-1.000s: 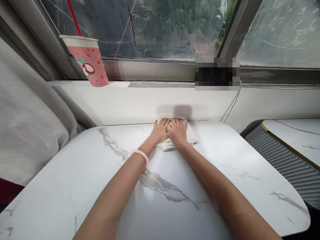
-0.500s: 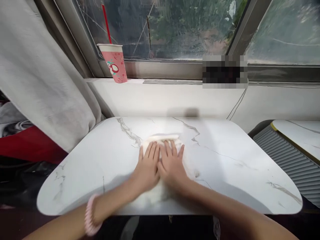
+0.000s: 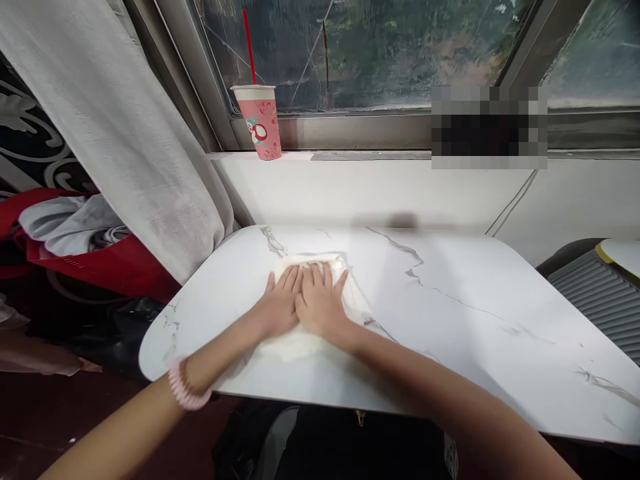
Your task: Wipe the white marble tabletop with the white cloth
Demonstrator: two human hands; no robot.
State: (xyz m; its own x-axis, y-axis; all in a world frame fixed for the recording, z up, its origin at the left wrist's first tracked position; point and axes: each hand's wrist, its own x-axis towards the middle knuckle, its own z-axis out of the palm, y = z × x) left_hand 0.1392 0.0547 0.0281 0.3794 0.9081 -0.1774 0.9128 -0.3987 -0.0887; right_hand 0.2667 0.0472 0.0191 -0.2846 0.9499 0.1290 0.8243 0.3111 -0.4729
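A cream-white cloth [image 3: 356,299] lies spread on the white marble-patterned table [image 3: 465,273], left of its middle. My left hand [image 3: 278,305] presses flat on the cloth with its fingers stretched out. Beside it my right hand [image 3: 324,303] also lies flat on the cloth, thumb against the left hand and little finger spread away. Neither hand grips the cloth; both push down from above. Part of the cloth is hidden under the palms and forearms. Around my left wrist sits a pink coiled band [image 3: 186,387].
A pink paper cup [image 3: 263,130] with a red straw stands on the window sill. A grey curtain [image 3: 150,147] hangs to the left, beside a red bag [image 3: 110,270] holding fabric. At the right is a ribbed grey piece of furniture [image 3: 595,300]. A pixelated patch covers something on the sill.
Both hands have slid left across the table together with the cloth, staying flat. The view has turned left, so more of the red bag shows.
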